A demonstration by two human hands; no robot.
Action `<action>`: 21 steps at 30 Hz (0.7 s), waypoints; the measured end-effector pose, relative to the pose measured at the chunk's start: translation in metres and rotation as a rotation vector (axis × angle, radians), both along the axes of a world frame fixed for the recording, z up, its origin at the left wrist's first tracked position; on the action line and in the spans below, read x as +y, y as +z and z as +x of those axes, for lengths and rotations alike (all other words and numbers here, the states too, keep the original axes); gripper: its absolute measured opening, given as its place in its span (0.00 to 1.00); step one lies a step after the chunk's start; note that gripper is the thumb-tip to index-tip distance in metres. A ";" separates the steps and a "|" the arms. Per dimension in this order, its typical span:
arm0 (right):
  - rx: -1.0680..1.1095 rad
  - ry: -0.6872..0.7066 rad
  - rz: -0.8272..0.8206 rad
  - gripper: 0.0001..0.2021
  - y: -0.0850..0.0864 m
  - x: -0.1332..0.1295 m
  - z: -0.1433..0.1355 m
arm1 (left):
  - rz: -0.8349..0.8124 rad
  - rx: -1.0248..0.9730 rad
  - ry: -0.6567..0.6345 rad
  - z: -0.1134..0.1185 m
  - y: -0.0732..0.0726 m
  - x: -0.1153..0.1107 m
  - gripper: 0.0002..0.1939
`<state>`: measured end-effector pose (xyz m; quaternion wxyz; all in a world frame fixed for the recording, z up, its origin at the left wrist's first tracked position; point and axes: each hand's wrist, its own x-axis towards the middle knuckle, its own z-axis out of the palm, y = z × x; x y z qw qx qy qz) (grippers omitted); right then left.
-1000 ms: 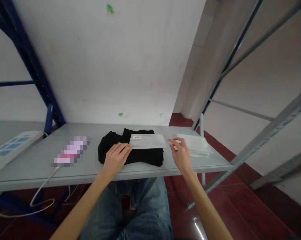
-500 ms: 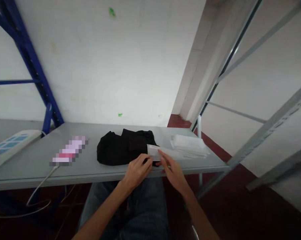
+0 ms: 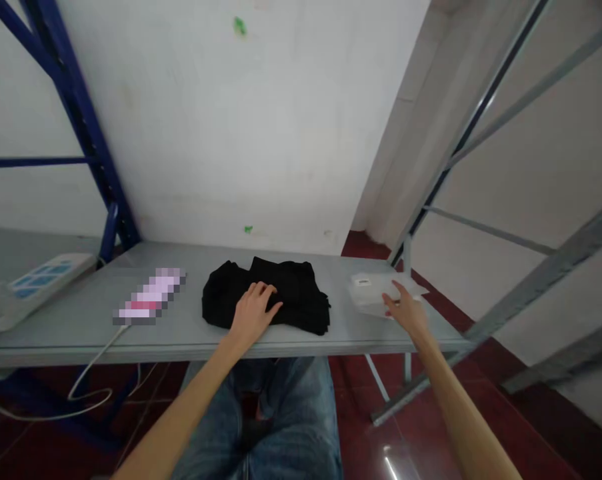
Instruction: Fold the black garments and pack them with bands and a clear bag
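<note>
A folded black garment (image 3: pixel 293 300) lies in the middle of the table. My left hand (image 3: pixel 253 310) rests on its front left part, thumb apart from the fingers and nothing gripped. Far to the right, my right hand (image 3: pixel 405 308) is over a stack of thin whitish plastic bags (image 3: pixel 373 293), its fingers spread at the stack's right side. A small white label with dark print (image 3: pixel 362 282) shows on the top bag. Whether the right fingertips press on the bags or hover just above, I cannot tell.
A pixelated pink phone-like object (image 3: pixel 153 293) with a white cable (image 3: pixel 98 353) lies left of the garment. Further left is a white power strip (image 3: pixel 51 277) with blue sockets. Blue uprights (image 3: pixel 88 140) stand left, grey metal frame bars (image 3: pixel 535 273) right, and a white wall behind.
The whitish bag at the garment's right end is now over by the stack. My right hand has moved right to the stack; my left hand has shifted left onto the garment.
</note>
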<state>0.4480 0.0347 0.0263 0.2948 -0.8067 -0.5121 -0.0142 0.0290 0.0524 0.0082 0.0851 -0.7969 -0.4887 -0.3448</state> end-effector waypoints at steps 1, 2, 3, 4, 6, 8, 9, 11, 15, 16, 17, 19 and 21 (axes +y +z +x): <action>-0.066 -0.048 -0.058 0.32 0.001 -0.002 -0.001 | -0.008 -0.010 0.005 0.000 -0.001 0.001 0.07; -0.098 -0.093 -0.096 0.32 0.003 -0.003 -0.004 | -0.015 -0.019 0.011 0.000 -0.001 0.002 0.06; -0.115 -0.127 -0.108 0.31 0.004 -0.005 -0.010 | -0.021 -0.026 0.018 0.000 -0.001 0.003 0.04; -0.137 -0.134 -0.087 0.30 0.004 -0.005 -0.019 | -0.025 -0.029 0.024 0.001 -0.001 0.003 0.04; -0.154 -0.026 -0.020 0.26 0.004 -0.001 -0.046 | -0.036 -0.042 0.046 0.002 0.000 0.003 0.05; -0.085 0.246 0.039 0.22 0.001 0.012 -0.084 | -0.048 -0.081 0.082 0.003 0.002 0.003 0.07; -0.022 0.398 0.062 0.20 0.000 0.022 -0.105 | -0.055 -0.110 0.098 0.003 0.002 0.003 0.08; 0.072 0.637 0.131 0.18 -0.004 0.046 -0.147 | -0.066 -0.189 0.122 0.002 0.003 0.004 0.09; 0.142 0.773 0.034 0.17 -0.006 0.093 -0.206 | -0.035 -0.358 0.155 -0.005 0.003 0.001 0.08; 0.162 0.746 -0.017 0.18 -0.005 0.103 -0.212 | -0.029 -0.389 0.165 -0.008 0.002 -0.001 0.07; 0.179 0.711 -0.052 0.19 -0.005 0.111 -0.215 | -0.027 -0.415 0.173 -0.010 0.002 -0.004 0.06; 0.186 0.630 -0.057 0.22 -0.003 0.122 -0.212 | -0.024 -0.464 0.200 -0.016 0.001 -0.010 0.03; 0.158 0.500 0.026 0.26 -0.002 0.128 -0.204 | -0.018 -0.511 0.242 -0.023 0.002 -0.016 0.06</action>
